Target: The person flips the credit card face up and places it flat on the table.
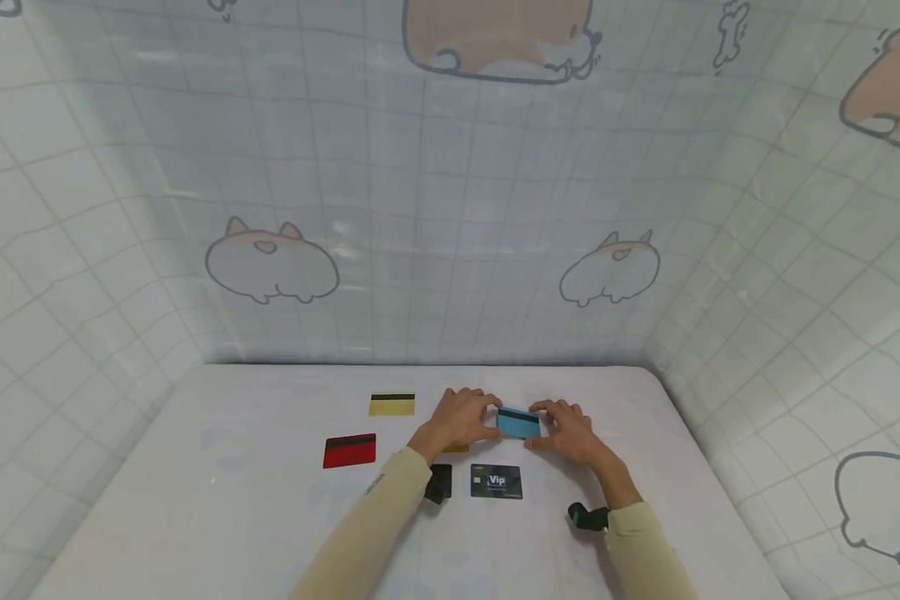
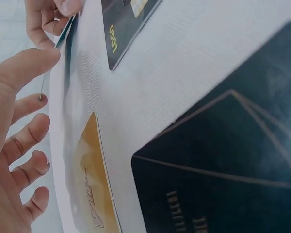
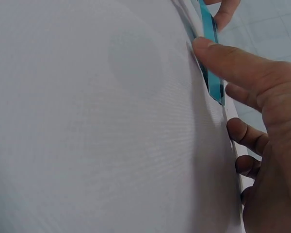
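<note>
A light-blue card with a dark stripe (image 1: 517,425) is held between both hands, close over the white table. My left hand (image 1: 462,417) pinches its left edge between thumb and forefinger. At the opposite edge, my right hand (image 1: 567,433) pinches it the same way. The right wrist view shows the right thumb (image 3: 218,56) on the blue card (image 3: 214,88), the other fingers loosely bent. Under the left wrist lies a gold card (image 2: 89,179), mostly hidden in the head view. Nearer me are a black Vip card (image 1: 497,492) and a dark card with thin lines (image 2: 208,170), partly covered by the left sleeve.
To the left lie a yellow card with a black stripe (image 1: 392,408) and a red card (image 1: 349,452). A white cloth printed with a grid and cartoon animals (image 1: 450,192) rises behind the table and on both sides. A dark device (image 1: 587,517) sits at the right wrist.
</note>
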### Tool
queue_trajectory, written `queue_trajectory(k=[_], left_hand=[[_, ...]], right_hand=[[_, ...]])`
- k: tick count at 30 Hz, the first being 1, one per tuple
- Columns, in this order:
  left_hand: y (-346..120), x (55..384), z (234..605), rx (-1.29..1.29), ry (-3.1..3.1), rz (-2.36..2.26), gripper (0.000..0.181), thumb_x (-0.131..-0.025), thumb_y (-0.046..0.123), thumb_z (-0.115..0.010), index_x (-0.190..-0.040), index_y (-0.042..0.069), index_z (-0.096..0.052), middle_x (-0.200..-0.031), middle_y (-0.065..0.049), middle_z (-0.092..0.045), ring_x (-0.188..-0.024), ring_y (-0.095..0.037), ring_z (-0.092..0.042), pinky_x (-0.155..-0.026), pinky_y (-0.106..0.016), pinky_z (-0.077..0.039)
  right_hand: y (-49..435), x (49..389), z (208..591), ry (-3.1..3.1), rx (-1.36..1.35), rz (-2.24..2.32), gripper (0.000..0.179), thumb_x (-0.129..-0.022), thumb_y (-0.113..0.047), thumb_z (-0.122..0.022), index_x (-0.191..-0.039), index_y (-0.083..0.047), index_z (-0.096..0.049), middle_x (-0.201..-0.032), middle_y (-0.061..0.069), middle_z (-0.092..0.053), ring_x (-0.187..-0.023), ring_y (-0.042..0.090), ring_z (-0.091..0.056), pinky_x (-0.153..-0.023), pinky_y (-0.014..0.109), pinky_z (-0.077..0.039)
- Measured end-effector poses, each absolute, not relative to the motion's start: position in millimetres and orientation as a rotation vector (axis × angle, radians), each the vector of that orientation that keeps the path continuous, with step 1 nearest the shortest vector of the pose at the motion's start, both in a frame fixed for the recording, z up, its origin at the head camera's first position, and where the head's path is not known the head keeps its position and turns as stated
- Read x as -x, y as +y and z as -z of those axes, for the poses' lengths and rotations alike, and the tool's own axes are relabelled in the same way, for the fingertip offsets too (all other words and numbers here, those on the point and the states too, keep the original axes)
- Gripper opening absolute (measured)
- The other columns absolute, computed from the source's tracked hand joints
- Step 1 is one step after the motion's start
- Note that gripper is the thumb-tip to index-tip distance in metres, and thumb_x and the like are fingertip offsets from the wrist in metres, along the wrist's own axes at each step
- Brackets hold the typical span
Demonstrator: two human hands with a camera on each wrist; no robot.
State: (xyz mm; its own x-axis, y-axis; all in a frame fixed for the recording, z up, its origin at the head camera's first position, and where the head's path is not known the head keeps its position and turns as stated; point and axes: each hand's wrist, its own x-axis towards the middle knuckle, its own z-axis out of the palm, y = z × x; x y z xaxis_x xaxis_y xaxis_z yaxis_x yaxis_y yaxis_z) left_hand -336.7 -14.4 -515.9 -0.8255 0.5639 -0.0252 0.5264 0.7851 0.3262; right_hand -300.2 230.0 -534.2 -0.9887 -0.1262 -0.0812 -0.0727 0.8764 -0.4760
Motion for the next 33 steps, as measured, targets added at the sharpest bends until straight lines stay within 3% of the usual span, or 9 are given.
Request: queue_trajectory(k=[18,33], left_hand=[[-23,332,516,-0.888,2.879,-0.499,0.055,-0.08,0.06,-0.062,-0.127,0.032,-0.056,-0.085,0.012,-0.055,-0.081,-0.01,-0.05,-0.083,-0.043,-0.038],[-30,328,511,-0.925,2.85,-0.501,0.052,-0.079,0.059,-0.064,-0.124,0.033,-0.059,-0.081,0.015,-0.053,-0.077,-0.008,-0.048,-0.077,-0.04,-0.031]], right_hand=[[226,298,533,2.943,0.191,0.828,0.056,-0.068,-0.057,-0.075,-0.115,-0.031,-0.059,-0.097,-0.004,-0.051,-0.095,0.021,-0.04,-0.079,0.044,-0.027],[223,299,526,2.935,0.257,0.959,0.051,-0.069,-0.057,-0.075,-0.111,-0.034,-0.058,-0.096,-0.005,-0.05,-0.092,0.02,-0.038,-0.076,0.038,-0.03]])
